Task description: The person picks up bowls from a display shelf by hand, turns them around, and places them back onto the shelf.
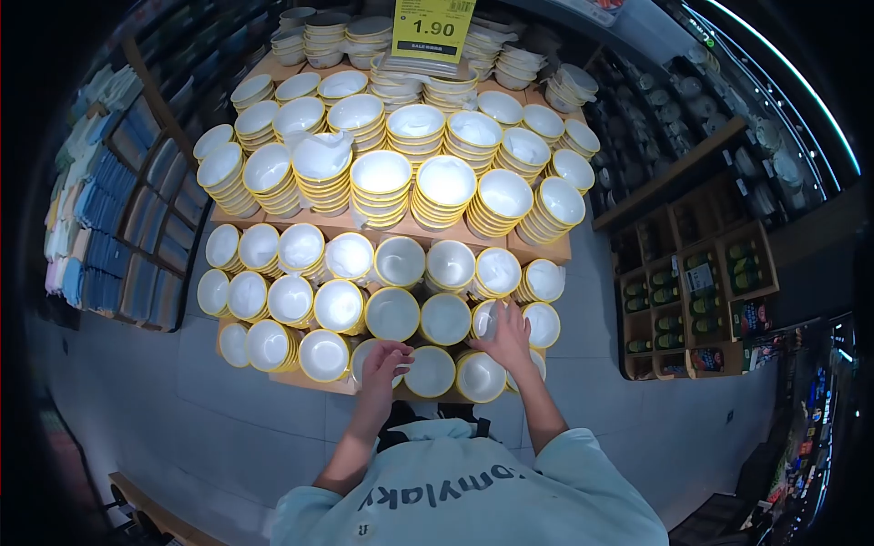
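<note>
My right hand (pixel 506 338) reaches over a white bowl with a yellow rim (pixel 483 320) near the front right of the display. Its fingers are spread across the bowl's right side; whether they grip the rim I cannot tell. Lower and to the left, my left hand (pixel 384 364) hovers with loosely bent fingers and nothing visible in it. It partly covers another white bowl (pixel 360 357). Between the hands stand a front-row bowl (pixel 430 371) and, behind it, one more bowl (pixel 445 318). A further bowl (pixel 481 377) sits just below my right hand.
Taller bowl stacks (pixel 381 173) fill the raised wooden step behind, some with plastic wrapping. A yellow price sign (pixel 431 32) stands at the back. Folded textiles (pixel 109 196) are shelved at left, and a wooden compartment shelf (pixel 692 282) stands at right. Grey tiled floor (pixel 264 409) surrounds the display.
</note>
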The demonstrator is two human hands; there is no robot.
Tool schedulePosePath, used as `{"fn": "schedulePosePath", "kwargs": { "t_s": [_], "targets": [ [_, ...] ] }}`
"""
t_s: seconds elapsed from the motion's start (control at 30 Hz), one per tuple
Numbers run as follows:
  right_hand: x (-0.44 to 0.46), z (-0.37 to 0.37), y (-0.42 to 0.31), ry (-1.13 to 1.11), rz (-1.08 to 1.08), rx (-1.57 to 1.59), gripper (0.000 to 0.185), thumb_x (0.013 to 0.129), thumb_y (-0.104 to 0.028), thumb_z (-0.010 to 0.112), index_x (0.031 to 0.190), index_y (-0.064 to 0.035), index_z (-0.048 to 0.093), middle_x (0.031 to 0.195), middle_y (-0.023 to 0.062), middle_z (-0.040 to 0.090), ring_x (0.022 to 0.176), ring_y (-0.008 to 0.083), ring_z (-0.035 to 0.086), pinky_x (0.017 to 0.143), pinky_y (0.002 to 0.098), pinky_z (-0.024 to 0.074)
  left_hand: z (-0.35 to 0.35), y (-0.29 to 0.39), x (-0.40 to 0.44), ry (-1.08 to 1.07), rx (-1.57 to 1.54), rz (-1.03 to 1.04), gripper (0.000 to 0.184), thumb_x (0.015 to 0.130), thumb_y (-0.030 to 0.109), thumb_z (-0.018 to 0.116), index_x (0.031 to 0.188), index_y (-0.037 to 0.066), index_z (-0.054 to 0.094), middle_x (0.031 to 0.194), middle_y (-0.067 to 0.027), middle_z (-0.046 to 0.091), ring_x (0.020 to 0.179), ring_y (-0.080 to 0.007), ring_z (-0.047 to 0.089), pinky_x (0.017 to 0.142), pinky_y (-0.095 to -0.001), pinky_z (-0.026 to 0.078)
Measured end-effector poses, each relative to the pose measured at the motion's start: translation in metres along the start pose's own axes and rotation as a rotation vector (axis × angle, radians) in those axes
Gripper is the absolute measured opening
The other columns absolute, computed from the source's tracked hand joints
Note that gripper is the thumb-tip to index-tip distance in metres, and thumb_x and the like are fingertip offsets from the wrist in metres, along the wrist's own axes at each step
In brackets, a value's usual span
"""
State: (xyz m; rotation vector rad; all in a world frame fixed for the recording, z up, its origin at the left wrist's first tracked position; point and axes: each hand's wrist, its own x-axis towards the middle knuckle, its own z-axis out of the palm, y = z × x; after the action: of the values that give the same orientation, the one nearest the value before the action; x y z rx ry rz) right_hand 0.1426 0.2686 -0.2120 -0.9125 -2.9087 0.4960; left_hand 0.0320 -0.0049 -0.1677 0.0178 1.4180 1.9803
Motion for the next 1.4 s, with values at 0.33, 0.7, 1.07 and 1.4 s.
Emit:
{"fn": "schedulePosePath", "kwargs": {
  "t_s": [0.33, 0.7, 1.07, 1.4],
  "targets": [
    [-0.008, -0.080, -0.027, -0.091, 0.007, 0.147, 0.100, 0.067, -0.032, 0.090, 0.148, -0.0025, 0.040, 0.154, 0.0256, 0.034, 0.142, 0.0441, 0.035, 0.119, 0.0560, 0.0274, 0.052, 0.003, 0.008, -0.240, 0.142, 0.110, 0.033, 0.099, 0.015, 0.064, 0.129, 0.007, 0.054, 0.128, -0.0077, 0.060, 0.111, -0.0161, 0.062, 0.091, -0.0324, 0.052],
    [-0.027, -0.177, -0.089, -0.251, -0.348, 1.171, 0.048, 0.085, -0.003, 0.071, 0.130, 0.0018, 0.058, 0.149, 0.0168, 0.052, 0.140, 0.0330, 0.049, 0.115, 0.0424, 0.0377, 0.117, 0.084, 0.007, -0.491, 0.137, 0.233, 0.098, 0.085, 0.021, 0.082, 0.158, 0.009, 0.019, 0.148, -0.0161, 0.036, 0.137, -0.0277, 0.043, 0.111, -0.0402, 0.042],
    [-0.030, -0.193, -0.142, 0.286, -0.441, 0.866, 0.021, 0.079, -0.003, 0.080, 0.084, 0.0003, 0.060, 0.081, 0.0084, 0.060, 0.079, 0.0244, 0.057, 0.072, 0.0344, 0.0462, 0.113, 0.107, -0.022, -0.290, 0.189, 0.476, 0.074, 0.088, 0.014, 0.078, 0.134, 0.009, 0.020, 0.143, -0.0161, 0.029, 0.131, -0.0284, 0.045, 0.108, -0.0420, 0.044],
    [-0.026, -0.185, -0.134, 0.051, -0.418, 1.053, 0.019, 0.089, -0.005, 0.072, 0.082, -0.0010, 0.054, 0.083, 0.0071, 0.056, 0.073, 0.0176, 0.050, 0.067, 0.0295, 0.0410, 0.101, 0.125, -0.032, -0.294, 0.257, 0.462, 0.041, 0.105, 0.019, 0.052, 0.139, 0.004, 0.034, 0.127, -0.0127, 0.046, 0.115, -0.0185, 0.050, 0.098, -0.0335, 0.045]
  ]
}}
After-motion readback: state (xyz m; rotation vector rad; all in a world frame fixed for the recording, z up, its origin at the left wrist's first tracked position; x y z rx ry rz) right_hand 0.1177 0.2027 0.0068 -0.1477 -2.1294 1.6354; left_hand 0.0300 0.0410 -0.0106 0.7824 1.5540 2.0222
